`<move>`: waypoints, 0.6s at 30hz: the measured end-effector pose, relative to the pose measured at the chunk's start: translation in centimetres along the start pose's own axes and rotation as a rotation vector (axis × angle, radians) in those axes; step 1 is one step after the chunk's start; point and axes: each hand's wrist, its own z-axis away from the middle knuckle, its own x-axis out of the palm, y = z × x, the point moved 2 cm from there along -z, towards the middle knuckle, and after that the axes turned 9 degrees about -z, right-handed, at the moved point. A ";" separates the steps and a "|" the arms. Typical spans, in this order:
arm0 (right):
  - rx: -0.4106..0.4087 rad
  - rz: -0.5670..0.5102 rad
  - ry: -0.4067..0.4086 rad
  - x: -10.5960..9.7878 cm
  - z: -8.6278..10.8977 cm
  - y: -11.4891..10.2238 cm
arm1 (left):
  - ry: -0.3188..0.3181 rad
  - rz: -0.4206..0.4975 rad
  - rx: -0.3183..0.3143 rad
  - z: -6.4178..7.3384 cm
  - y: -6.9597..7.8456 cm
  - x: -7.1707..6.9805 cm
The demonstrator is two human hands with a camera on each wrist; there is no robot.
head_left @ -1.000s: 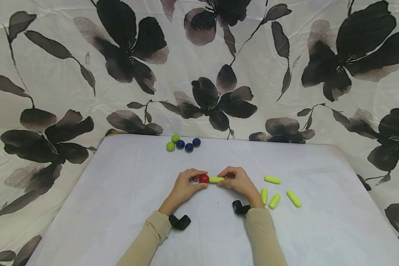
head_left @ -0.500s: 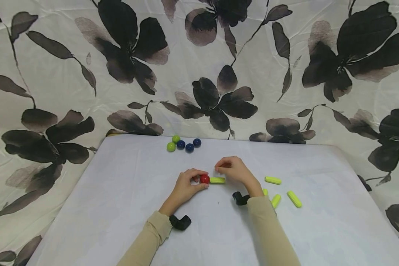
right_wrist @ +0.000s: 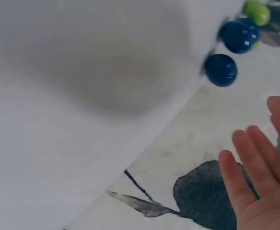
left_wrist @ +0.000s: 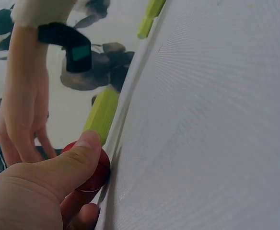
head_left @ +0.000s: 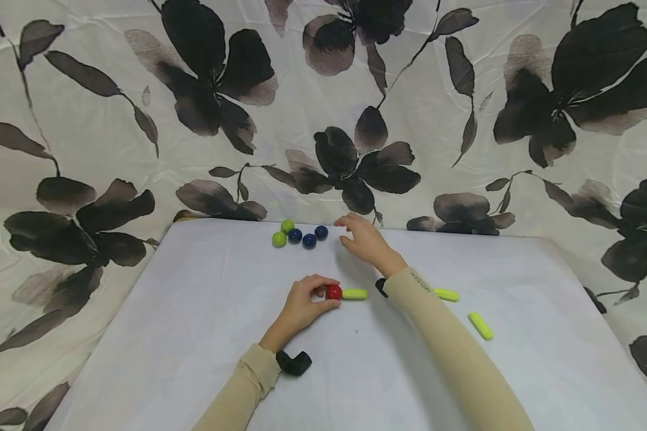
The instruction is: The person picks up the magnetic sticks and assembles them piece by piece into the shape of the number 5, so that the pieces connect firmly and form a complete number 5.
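Observation:
Near the middle of the table, my left hand (head_left: 304,304) pinches a glossy red ball (head_left: 333,292) between thumb and fingers. A short yellow-green ribbed stick (head_left: 354,294) lies end-on against the ball's right side; the left wrist view shows the same stick (left_wrist: 101,114) beyond the thumb. My right hand (head_left: 365,240) is over the far part of the table with nothing in it, its fingers (right_wrist: 257,160) extended in the right wrist view. Just left of its fingertips is a dark blue ball (head_left: 321,233), grouped with two more blue balls (head_left: 310,241) and two light green balls (head_left: 279,239).
To the right lie a yellow-green stick (head_left: 446,295), partly behind the right sleeve (head_left: 442,335), and another stick (head_left: 480,325) closer to me. A white cloth covers the table (head_left: 194,335). Behind its far edge hangs a floral curtain (head_left: 280,131).
My right hand has let go of the stick, lifted away and moved to the far side near the blue balls. Its sleeve now covers two sticks. My left hand keeps holding the red ball.

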 end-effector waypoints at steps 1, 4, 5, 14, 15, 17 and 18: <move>-0.020 0.042 -0.017 0.2 -0.5 -0.1 | 0.000 0.001 0.000 0.0 0.0 0.0; -0.092 0.172 -0.078 0.9 -1.6 -0.3 | -0.002 -0.004 -0.006 0.0 -0.1 0.0; -0.109 0.202 -0.102 1.2 -1.9 -0.4 | -0.004 -0.006 -0.005 0.1 -0.1 0.0; -0.105 0.313 -0.257 3.5 -3.5 -0.6 | -0.005 0.018 0.009 0.1 -0.2 0.0; -0.094 0.307 -0.265 3.7 -3.6 -0.6 | -0.002 0.020 0.012 0.1 -0.2 0.0; -0.069 0.294 -0.280 4.0 -3.7 -0.6 | 0.001 0.022 0.013 0.1 -0.1 -0.1; -0.054 0.287 -0.288 4.1 -3.8 -0.6 | 0.002 0.025 0.013 0.1 -0.1 -0.1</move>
